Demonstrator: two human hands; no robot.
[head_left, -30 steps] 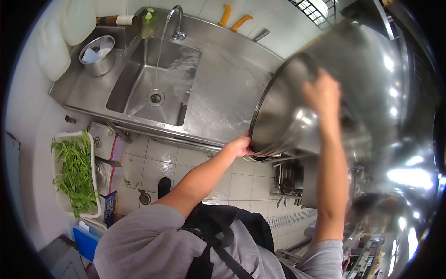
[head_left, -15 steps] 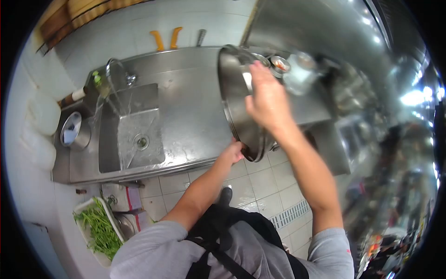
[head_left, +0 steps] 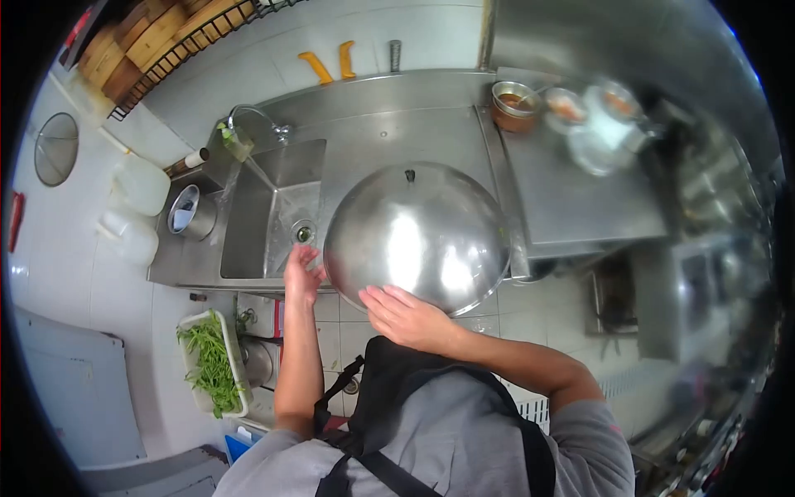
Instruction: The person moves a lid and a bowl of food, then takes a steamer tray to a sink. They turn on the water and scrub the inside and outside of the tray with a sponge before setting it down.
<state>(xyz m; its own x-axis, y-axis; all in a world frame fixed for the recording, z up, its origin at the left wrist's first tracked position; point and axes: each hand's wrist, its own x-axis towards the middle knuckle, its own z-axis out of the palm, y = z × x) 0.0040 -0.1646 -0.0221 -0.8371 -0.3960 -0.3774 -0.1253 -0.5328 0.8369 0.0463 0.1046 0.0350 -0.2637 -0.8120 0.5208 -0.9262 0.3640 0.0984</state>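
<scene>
A large shiny metal dome lid [head_left: 373, 219] lies dome up on the steel counter, its near rim reaching past the counter's front edge. A small dark knob [head_left: 410, 176] shows on its far side. My right hand [head_left: 406, 317] is at the lid's near edge, fingers stretched out and laid over the metal. Just left of the rim, my left hand [head_left: 303, 275] is open, fingers apart and nothing in them, in front of the sink [head_left: 248, 219].
Water runs from the faucet [head_left: 261, 116] into the sink. A metal pot [head_left: 197, 219] stands left of it. Sauce containers [head_left: 513, 112] sit at the back right. Low at left is a basket of green vegetables [head_left: 211, 364]. Yellow-handled tools [head_left: 346, 60] hang on the wall.
The lid, held up on edge between both hands, has come down flat, dome up, onto the counter. My left hand has let go and moved left; my right hand has come down to the near rim.
</scene>
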